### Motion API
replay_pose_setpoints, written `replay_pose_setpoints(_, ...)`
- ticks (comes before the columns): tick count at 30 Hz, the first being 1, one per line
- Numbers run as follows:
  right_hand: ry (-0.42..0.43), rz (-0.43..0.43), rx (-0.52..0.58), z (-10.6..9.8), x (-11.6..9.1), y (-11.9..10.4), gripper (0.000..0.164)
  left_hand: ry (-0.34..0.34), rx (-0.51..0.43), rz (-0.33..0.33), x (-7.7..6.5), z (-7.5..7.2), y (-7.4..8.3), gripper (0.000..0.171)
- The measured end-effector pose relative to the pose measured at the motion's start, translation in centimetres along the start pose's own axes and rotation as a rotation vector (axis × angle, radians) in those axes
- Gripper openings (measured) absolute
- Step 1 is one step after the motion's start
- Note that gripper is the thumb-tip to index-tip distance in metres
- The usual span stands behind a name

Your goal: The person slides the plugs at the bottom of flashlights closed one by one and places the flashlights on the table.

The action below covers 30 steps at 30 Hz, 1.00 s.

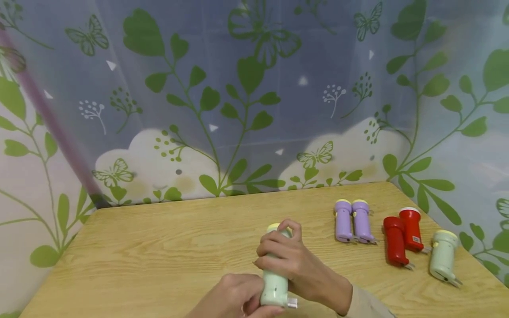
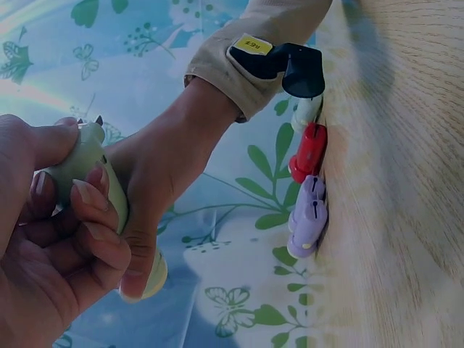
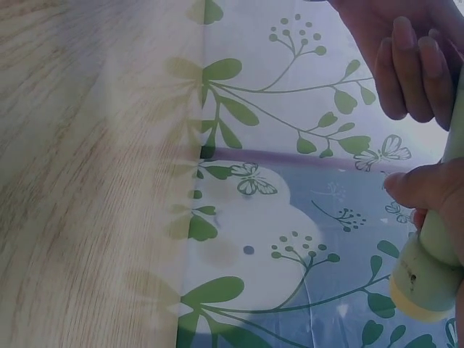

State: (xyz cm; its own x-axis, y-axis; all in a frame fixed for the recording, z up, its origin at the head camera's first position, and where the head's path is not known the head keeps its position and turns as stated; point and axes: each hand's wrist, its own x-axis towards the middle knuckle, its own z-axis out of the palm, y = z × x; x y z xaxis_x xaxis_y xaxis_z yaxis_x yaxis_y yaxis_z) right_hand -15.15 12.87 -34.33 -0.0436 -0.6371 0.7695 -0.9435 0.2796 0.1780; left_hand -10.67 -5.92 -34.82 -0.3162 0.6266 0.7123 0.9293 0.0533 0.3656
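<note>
A pale green flashlight (image 1: 275,285) with a yellow rim is held between both hands above the table. My right hand (image 1: 294,260) wraps round its body, with the index finger bent near the yellow head. My left hand (image 1: 232,293) grips the bottom end, where metal plug prongs (image 1: 292,303) stick out sideways. In the left wrist view the left thumb lies on the base of the flashlight (image 2: 90,156), and the other fingers curl along its side. The right wrist view shows the flashlight's head (image 3: 428,286) below the right thumb (image 3: 413,187).
On the right of the wooden table (image 1: 159,247) lie two purple flashlights (image 1: 343,223), two red flashlights (image 1: 394,240) and another pale green flashlight (image 1: 442,256), with prongs out. A curtain (image 1: 191,110) printed with leaves and butterflies stands behind the table's far edge.
</note>
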Motion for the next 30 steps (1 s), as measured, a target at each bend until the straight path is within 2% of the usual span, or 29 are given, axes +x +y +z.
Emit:
replay_pose_setpoints(17, -0.004, 0.007, 0.019, 0.5, -0.2, 0.0, 0.006, -0.106, -0.042, -0.008, -0.9, -1.1, -0.5, 0.025)
replay_pose_setpoints(21, -0.004, 0.01, 0.021, 0.7, -0.1, 0.0, 0.005, -0.13, -0.048, -0.03, -1.2, -1.3, -0.5, 0.023)
replay_pose_setpoints(26, 0.006, -0.011, 0.005, 0.9, 0.0, 0.1, 0.006, -0.129, -0.033, -0.03, -1.4, -1.4, -0.5, 0.022)
replay_pose_setpoints(30, -0.005, 0.019, 0.036, 1.2, -0.2, 0.0, 0.005, -0.132, -0.081, -0.106, -2.0, -1.7, -0.6, 0.021)
